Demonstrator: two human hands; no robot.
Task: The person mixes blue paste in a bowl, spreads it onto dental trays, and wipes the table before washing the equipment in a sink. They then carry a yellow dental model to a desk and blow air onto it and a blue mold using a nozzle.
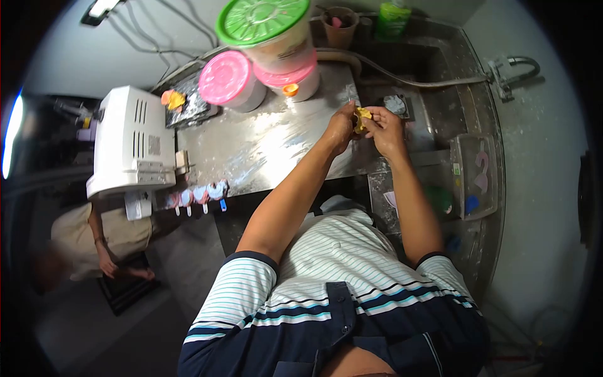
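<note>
Both hands meet over the right edge of the metal worktop, around a small yellow piece. My left hand closes on its left side, with the thumb and fingers pressed together. From the right, my right hand pinches the same piece with bent fingers. Parts of the yellow piece are hidden by the fingers, and its exact shape is too small to tell. Just beyond my right hand lies a small block with a grey-white top.
Pink-lidded tub and green-lidded tub stand behind; a white machine is left. A sink with a tap and a clear tray are right. Dental-like trays line the front edge. Another person sits lower left.
</note>
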